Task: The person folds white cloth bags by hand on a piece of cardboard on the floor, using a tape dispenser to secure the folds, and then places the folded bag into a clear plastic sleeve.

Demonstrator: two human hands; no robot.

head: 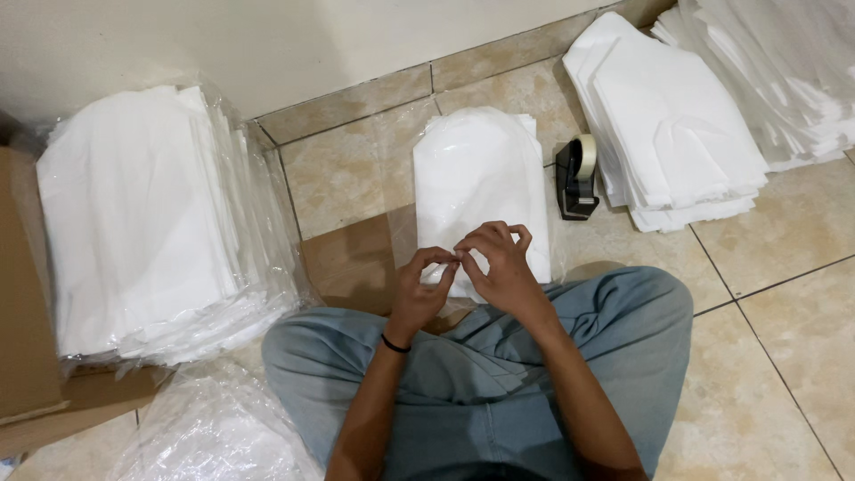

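A folded white garment in a clear plastic bag point(476, 183) lies on the tiled floor in front of my crossed legs. My left hand point(420, 289) and my right hand point(499, 263) meet over its near edge, fingertips pinched together on what looks like a small piece of clear tape or the bag's flap; the thing between them is too small to tell. A black wristband sits on my left wrist. A black tape dispenser point(577, 178) with a roll of clear tape stands just right of the bag.
A tall stack of bagged white garments point(142, 223) sits at the left beside a cardboard box point(27, 347). Unbagged folded white garments point(668, 125) pile at the right. Loose clear bags point(214, 428) lie by my left knee. A wall runs behind.
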